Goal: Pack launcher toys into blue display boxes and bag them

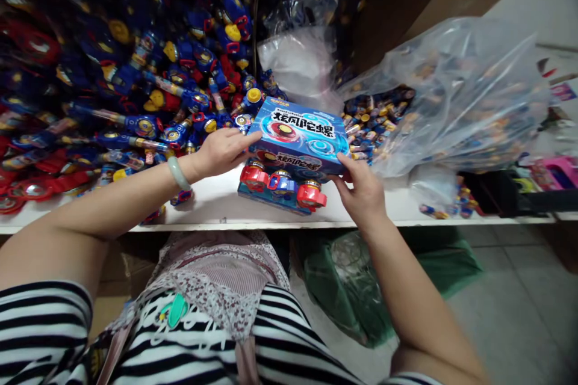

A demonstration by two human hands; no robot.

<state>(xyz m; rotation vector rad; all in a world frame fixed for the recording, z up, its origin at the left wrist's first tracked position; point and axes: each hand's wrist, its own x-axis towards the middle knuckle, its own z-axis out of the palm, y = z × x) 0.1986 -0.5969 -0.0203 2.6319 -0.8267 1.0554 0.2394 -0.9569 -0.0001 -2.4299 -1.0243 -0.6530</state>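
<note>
Box (300,135): flat blue carton at centre frame. The top panel carries white Chinese characters and a printed red-and-gold spinning top, and the near side panel repeats the print. It lies lid-up, slightly tilted, held at its left edge by the left hand (221,150) and at its near right corner by the right hand (361,189).

Tray (282,186): teal, directly beneath the box at the shelf's front edge. It holds red and blue toy parts that protrude below the box's near side.

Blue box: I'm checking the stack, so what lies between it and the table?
Head view: a tray of red and blue toys sits between the box and the table.
</note>
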